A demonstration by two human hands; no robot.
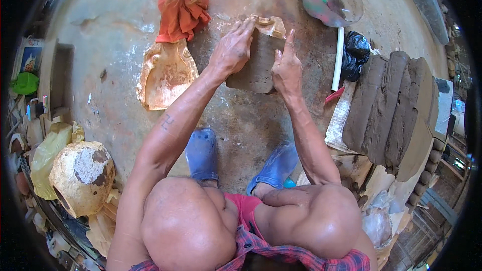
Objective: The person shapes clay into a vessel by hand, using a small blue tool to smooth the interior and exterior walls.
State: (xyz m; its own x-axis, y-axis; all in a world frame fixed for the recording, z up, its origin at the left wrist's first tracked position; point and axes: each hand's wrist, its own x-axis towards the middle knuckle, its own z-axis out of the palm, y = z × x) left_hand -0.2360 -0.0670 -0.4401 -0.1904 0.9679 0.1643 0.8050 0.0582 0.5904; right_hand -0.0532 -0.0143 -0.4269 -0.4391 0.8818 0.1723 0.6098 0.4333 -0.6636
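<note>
A grey-brown clay slab (261, 65) lies between my hands, with the carved end of a cream-coloured mould (271, 26) showing past its far edge. My left hand (233, 47) lies along the slab's left side with its fingers stretched forward. At the right side is my right hand (287, 68), index finger pointing forward and thumb apart, its other fingers curled in. How much of the mould is under the clay is hidden. Left of my left hand rests a hollow, stained mould half (168, 78), with a bunched orange cloth (183, 7) at its far end.
A stack of thick clay slabs (389, 110) stands at the right, near a black plastic bag (355, 52) and a white pipe (338, 60). A clear basin (331, 5) sits far right. Low on the left is a round whitish hollow form (82, 178). My blue shoes (202, 153) are on the floor.
</note>
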